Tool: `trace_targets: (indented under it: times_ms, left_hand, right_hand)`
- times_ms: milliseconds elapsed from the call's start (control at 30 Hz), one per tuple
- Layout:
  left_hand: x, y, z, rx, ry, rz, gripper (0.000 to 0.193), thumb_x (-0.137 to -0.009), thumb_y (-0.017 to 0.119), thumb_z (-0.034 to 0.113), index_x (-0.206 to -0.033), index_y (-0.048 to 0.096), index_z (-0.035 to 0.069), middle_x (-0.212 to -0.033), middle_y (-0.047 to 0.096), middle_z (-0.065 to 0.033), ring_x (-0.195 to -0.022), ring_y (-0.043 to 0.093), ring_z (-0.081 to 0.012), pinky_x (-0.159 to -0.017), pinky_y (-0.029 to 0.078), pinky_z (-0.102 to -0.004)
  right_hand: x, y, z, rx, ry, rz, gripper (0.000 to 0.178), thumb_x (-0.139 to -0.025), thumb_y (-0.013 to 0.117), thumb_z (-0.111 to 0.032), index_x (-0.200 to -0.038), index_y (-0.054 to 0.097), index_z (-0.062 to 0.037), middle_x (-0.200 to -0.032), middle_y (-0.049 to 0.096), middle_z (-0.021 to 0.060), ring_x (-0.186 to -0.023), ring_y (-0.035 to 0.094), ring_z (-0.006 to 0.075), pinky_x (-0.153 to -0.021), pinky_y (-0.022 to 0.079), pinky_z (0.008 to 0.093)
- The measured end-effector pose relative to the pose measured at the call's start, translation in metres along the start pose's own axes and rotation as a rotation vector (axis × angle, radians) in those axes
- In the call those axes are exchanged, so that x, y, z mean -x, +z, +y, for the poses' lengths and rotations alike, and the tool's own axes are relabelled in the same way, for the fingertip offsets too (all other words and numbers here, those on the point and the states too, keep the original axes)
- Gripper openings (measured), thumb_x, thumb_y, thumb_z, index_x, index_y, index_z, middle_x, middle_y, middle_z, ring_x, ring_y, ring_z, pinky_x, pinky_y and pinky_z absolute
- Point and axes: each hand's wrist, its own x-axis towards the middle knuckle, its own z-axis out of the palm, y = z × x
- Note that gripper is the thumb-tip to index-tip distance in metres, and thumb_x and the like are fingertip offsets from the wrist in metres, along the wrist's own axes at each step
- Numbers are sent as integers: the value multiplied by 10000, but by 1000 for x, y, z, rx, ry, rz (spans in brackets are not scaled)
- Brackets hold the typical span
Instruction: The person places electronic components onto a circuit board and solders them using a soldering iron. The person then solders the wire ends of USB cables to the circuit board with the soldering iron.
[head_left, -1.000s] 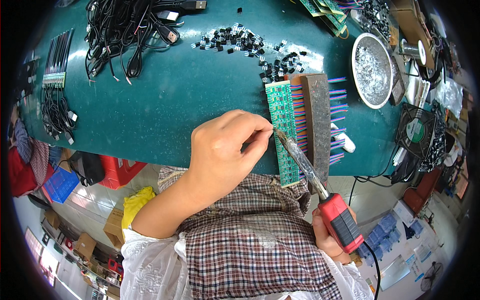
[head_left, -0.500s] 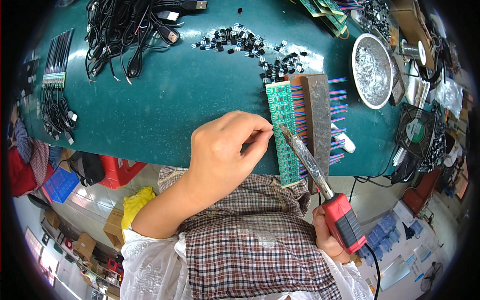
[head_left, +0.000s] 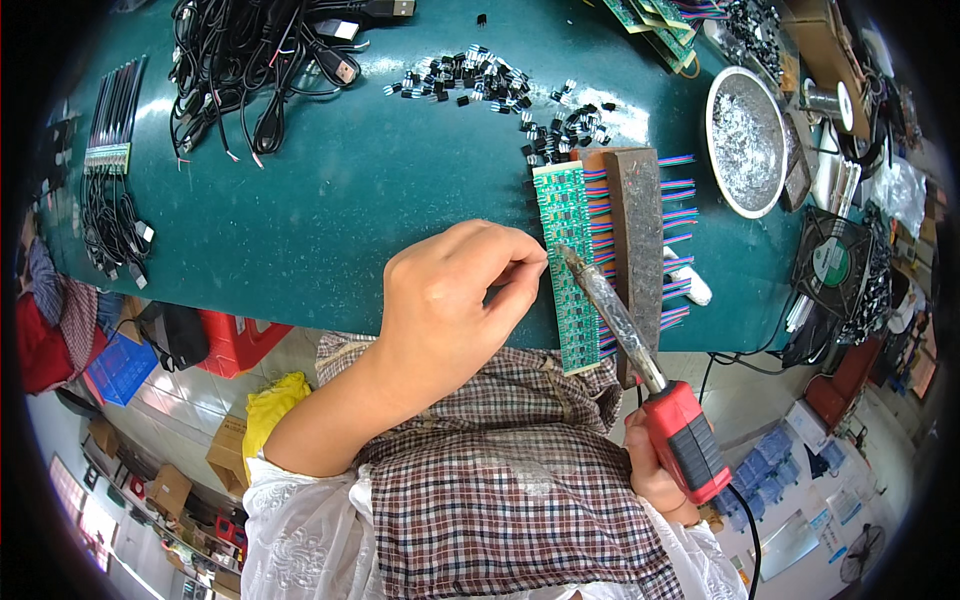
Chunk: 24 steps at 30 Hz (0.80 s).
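A green circuit board panel (head_left: pixel 567 290) lies at the table's front edge, with rows of small parts on it. Thin red, blue and purple wires (head_left: pixel 678 212) run out from its right side under a dark bar (head_left: pixel 637 240). My left hand (head_left: pixel 455 295) is closed in a pinch at the board's left edge; whatever sits between the fingertips is too small to make out. In my right hand (head_left: pixel 655 478) is a soldering iron (head_left: pixel 688 445) with a red and black handle. Its tip points up and left, at the board close to my left fingertips.
Small black three-legged components (head_left: pixel 480 80) lie heaped beyond the board. Black USB cables (head_left: pixel 270 60) pile up at the far left, beside another wired board (head_left: pixel 107 158). To the right are a metal bowl (head_left: pixel 716 150), a solder spool (head_left: pixel 828 103) and a fan (head_left: pixel 832 262).
The soldering iron has shifted very slightly up and to the left. My left hand stays almost still at the board's edge.
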Motion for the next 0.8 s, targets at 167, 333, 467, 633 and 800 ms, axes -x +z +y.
trace_targets:
  times_ms: [167, 333, 467, 633, 800]
  left_hand:
    - [0, 1, 0, -6, 2, 3, 128, -838, 778, -92, -939, 755, -17, -897, 755, -103, -782, 767, -167, -669, 641, -278]
    - [0, -1, 2, -7, -8, 5, 124, -840, 786, -84, -940, 758, -15, -901, 757, -101, -785, 769, -166, -672, 640, -279]
    - [-3, -8, 6, -3, -41, 30, 99, -856, 808, -6, -936, 755, 21, -880, 753, -86, -731, 741, -167, -639, 598, -290]
    - [-35, -45, -13, -322, 101, 355, 72, -888, 807, 62, -953, 776, 65, -899, 744, -64, -679, 710, -171, -590, 553, -295]
    - [-64, -61, -36, -553, 196, 420, 128, -881, 809, 73, -1009, 812, 76, -870, 707, -51, -649, 674, -182, -601, 524, -301]
  right_hand:
    - [12, 0, 3, 41, 77, 18, 270, -683, 808, 69, -896, 666, -18, -798, 634, 105, -650, 657, 282, -557, 515, 348]
    - [18, -2, 6, 74, 57, 119, 179, -764, 779, 41, -894, 664, -1, -821, 632, 126, -664, 656, 310, -580, 521, 367]
    - [-4, -4, -12, -341, 143, 333, 165, -956, 663, -91, -1067, 599, 12, -817, 598, 107, -633, 595, 238, -619, 514, 346]
    - [-43, -6, 3, -334, -146, 620, 141, -1010, 603, -117, -1053, 526, -7, -739, 475, 37, -493, 365, 64, -484, 335, 246]
    - [-52, -12, 9, -270, -193, 658, 140, -1029, 586, -88, -1113, 563, 22, -713, 487, 31, -496, 366, 64, -494, 341, 248]
